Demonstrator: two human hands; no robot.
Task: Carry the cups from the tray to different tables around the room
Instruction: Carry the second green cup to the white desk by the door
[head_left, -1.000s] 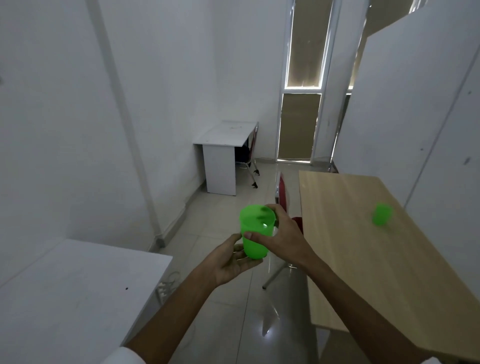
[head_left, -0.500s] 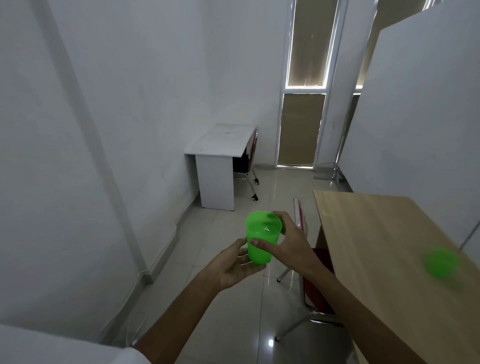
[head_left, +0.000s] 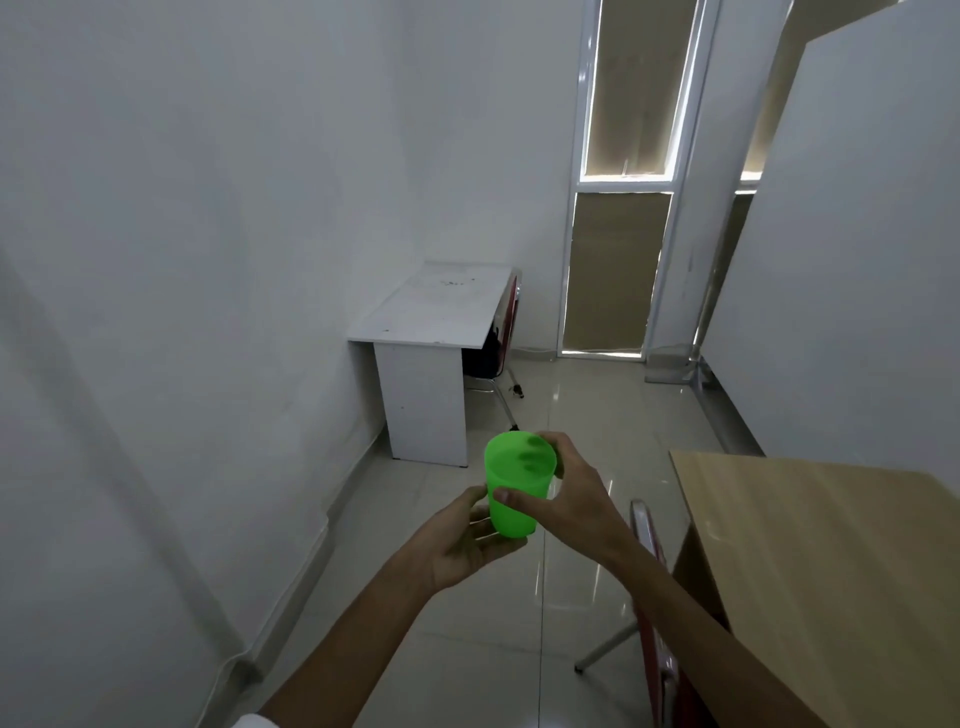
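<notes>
I see both hands out front, mid-air over the floor (head_left: 566, 431), sharing one green cup (head_left: 515, 486). Cup is upright, mouth open toward the camera, nothing visible inside. Right hand (head_left: 569, 499) wraps it from the right: thumb across the near wall, fingers (head_left: 545, 441) curled round the far rim, clamped on the cup. Left hand (head_left: 470, 538) sits palm-up beneath and to the left, fingers cupped against the base and lower wall, closed loosely on it. White sleeve (head_left: 249, 722) edge shows at the bottom.

Right of the arms: a wooden tabletop (head_left: 821, 561), bare in the part I can see, with a red chair (head_left: 652, 597) tucked against its near-left edge. Cup is left of that tabletop, well apart from it.

Further ahead, against the left wall (head_left: 182, 260): a white tabletop (head_left: 441, 306), small dark specks on it, a second red chair (head_left: 506, 332) pushed in at its right side. Cup is in line with it but well short.

Far end: a framed door (head_left: 618, 208) with covered panes, light leaking round the edges. White partition (head_left: 857, 234) on the right.
</notes>
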